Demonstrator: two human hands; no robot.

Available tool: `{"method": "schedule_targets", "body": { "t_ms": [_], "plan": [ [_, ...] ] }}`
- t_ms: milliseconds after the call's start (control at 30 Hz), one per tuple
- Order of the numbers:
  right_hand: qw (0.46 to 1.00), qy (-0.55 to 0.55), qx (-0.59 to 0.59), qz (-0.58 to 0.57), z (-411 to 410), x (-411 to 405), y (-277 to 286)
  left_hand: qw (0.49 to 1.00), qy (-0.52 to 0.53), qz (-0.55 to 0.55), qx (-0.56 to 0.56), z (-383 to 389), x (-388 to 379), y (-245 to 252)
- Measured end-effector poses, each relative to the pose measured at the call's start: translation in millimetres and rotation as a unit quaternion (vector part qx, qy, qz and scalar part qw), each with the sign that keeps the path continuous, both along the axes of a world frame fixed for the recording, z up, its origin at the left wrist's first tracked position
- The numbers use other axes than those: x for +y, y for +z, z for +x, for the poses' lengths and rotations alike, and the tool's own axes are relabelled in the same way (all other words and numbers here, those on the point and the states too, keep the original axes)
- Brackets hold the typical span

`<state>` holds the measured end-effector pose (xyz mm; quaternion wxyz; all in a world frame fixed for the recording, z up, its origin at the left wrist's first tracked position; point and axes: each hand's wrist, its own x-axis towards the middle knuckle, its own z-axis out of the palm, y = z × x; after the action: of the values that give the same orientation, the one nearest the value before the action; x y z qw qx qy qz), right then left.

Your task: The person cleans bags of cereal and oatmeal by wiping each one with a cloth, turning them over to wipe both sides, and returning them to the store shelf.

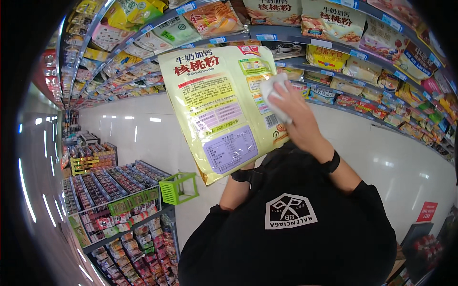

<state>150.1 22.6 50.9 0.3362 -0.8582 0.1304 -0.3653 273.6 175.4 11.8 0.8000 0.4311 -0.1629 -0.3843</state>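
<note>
A large pale-yellow plastic bag of walnut powder point(211, 118) is held up before me, its printed back facing me. My left hand point(249, 165) is mostly hidden behind the bag's lower part and supports it there; its fingers are out of sight. In my right hand point(298, 119) is a folded white cloth or tissue point(275, 93), pressed flat against the right side of the bag, over its printed panels and beside the barcode. A black band circles each wrist.
Curved by the lens, shelves point(232, 38) of bagged foods with price tags run along the front. At left stand a display rack point(118, 193) of small packaged snacks and a green plastic basket-like frame point(179, 187). A red sign point(427, 211) stands at far right above the glossy floor point(343, 125).
</note>
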Motion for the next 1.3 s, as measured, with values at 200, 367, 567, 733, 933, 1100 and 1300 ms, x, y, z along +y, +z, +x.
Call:
{"method": "schedule_targets", "body": {
  "t_ms": [200, 367, 567, 733, 933, 1100, 1300],
  "plan": [
    [0.962, 0.230, -0.052, -0.141, -14.6, 21.5, 7.9, 0.999, -0.041, 0.001, 0.013, 10.2, 1.2, -15.1],
    [0.964, 0.143, -0.004, -0.223, -21.4, -35.4, 12.7, 0.998, -0.061, 0.002, 0.015, 24.6, 2.1, -27.5],
    [0.992, -0.029, 0.004, -0.127, -9.1, -87.2, 27.6, 0.997, -0.070, -0.003, 0.022, 22.3, -0.7, -32.5],
    [0.959, 0.270, -0.007, -0.081, 7.0, -6.0, 29.8, 0.998, -0.065, -0.009, 0.027, 15.6, -7.0, -36.3],
    [0.934, 0.331, -0.021, -0.136, 17.4, -18.9, 38.7, 0.998, -0.053, -0.018, 0.028, 16.7, -4.9, -42.9],
    [0.978, 0.149, 0.014, -0.144, 36.2, -80.9, 44.8, 0.998, -0.049, -0.024, 0.030, 17.5, -4.0, -47.4],
    [0.886, 0.428, 0.013, -0.178, 21.1, 3.8, 50.5, 0.998, -0.042, -0.024, 0.031, 21.3, -1.1, -53.3]
  ]
}}
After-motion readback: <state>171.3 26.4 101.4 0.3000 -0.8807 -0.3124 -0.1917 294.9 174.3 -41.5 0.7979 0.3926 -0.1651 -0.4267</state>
